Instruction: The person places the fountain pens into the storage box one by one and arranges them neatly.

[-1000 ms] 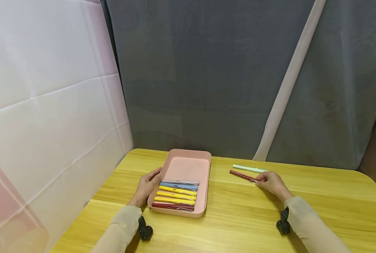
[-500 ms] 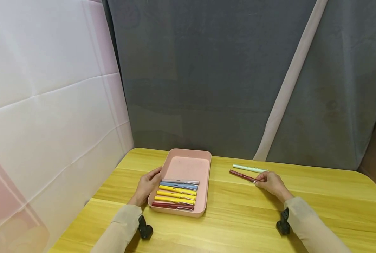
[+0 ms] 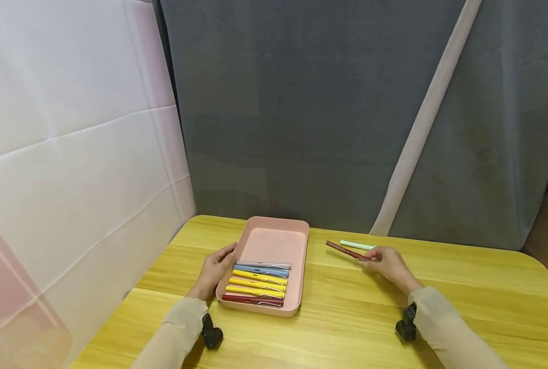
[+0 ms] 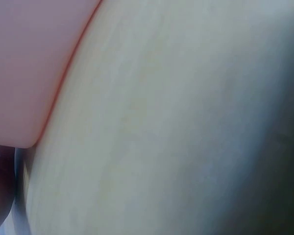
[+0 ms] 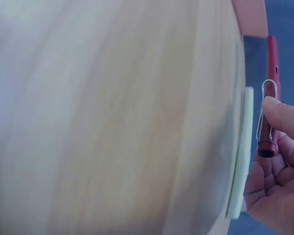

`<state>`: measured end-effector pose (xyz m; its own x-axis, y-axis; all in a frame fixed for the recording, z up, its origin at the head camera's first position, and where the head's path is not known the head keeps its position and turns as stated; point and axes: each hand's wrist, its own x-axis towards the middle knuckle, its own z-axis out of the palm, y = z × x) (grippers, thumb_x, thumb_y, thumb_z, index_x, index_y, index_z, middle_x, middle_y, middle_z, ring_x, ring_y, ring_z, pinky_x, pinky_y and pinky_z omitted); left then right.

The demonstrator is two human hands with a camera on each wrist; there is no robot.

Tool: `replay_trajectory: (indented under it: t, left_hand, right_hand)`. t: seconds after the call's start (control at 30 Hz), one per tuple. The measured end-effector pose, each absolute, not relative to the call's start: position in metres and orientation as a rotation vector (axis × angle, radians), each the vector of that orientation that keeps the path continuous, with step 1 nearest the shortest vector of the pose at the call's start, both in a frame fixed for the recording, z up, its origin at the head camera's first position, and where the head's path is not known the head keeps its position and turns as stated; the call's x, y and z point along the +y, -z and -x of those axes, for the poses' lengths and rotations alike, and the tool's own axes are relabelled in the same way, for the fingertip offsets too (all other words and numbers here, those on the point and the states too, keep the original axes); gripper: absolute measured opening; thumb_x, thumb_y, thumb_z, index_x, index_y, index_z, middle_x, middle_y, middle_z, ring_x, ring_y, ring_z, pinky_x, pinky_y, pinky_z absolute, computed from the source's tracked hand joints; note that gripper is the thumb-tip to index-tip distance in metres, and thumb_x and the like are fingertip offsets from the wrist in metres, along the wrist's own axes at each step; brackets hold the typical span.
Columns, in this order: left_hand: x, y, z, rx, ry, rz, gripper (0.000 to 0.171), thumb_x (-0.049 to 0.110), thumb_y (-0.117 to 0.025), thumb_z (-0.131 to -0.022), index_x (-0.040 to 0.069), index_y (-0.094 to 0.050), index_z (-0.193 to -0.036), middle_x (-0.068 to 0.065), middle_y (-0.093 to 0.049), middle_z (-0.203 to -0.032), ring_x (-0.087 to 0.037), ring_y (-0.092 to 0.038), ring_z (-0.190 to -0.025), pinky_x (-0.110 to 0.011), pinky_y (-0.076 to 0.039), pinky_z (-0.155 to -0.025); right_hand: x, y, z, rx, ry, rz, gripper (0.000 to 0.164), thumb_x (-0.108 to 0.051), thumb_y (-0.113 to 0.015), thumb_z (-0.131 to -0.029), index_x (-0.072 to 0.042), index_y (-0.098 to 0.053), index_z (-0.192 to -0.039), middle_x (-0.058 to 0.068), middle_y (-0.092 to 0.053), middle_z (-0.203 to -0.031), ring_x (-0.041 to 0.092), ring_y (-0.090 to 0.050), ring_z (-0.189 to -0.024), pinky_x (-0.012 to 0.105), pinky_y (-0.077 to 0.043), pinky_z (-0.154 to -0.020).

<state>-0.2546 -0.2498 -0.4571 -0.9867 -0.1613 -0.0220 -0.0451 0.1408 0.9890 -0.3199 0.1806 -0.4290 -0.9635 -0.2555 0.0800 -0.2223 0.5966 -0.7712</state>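
In the head view, my right hand (image 3: 389,265) pinches a dark red pen (image 3: 343,249) near its clip end. The right wrist view shows the thumb on the metal clip of this red pen (image 5: 273,63). The pen is raised, its far end pointing left toward the tray. Just behind it a mint green pen (image 3: 354,244) lies on the table, partly hidden by the hand. My left hand (image 3: 213,274) holds the left rim of a pink tray (image 3: 274,238). Across the tray's near half lie pens side by side: silver (image 3: 264,265), blue (image 3: 261,270), yellow (image 3: 257,284) and dark red (image 3: 253,300).
The tray stands on a wood-grain table (image 3: 338,318), left of its middle. A grey curtain (image 3: 301,128) hangs behind the table's far edge, and a pale cloth wall (image 3: 80,143) runs along the left side.
My right hand has lifted the dark red pen from the table and moved slightly left with it, now overlapping the mint pen's end. My left hand and the tray have stayed put.
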Motion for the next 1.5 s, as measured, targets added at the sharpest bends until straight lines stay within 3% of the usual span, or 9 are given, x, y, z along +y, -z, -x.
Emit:
replay_trajectory:
  t: [0.53,1.5]
  left_hand:
    - [-0.250,0.458,0.255,-2.308,1.982,-0.197,0.044,0.020,-0.049,-0.099,0.007,-0.044,-0.141,-0.014,-0.041,-0.146,-0.028,-0.039,-0.133,-0.041,-0.036,-0.107]
    - [-0.244,0.457,0.253,-2.293,1.960,-0.185,0.044,0.019,-0.050,-0.098,0.006,-0.045,-0.140,-0.016,-0.043,-0.144,-0.029,-0.041,-0.131,-0.039,-0.039,-0.105]
  right_hand:
    - [0.128,0.411,0.320,2.704,1.423,0.573,0.015,-0.004,-0.069,-0.084,0.005,-0.066,-0.095,0.008,-0.065,-0.082,0.012,-0.055,-0.071,0.021,-0.048,-0.061]
    - [0.060,0.397,0.315,2.640,1.502,0.602,0.011,0.000,-0.071,-0.080,0.005,-0.068,-0.089,0.007,-0.066,-0.077,0.010,-0.052,-0.065,0.018,-0.043,-0.057]
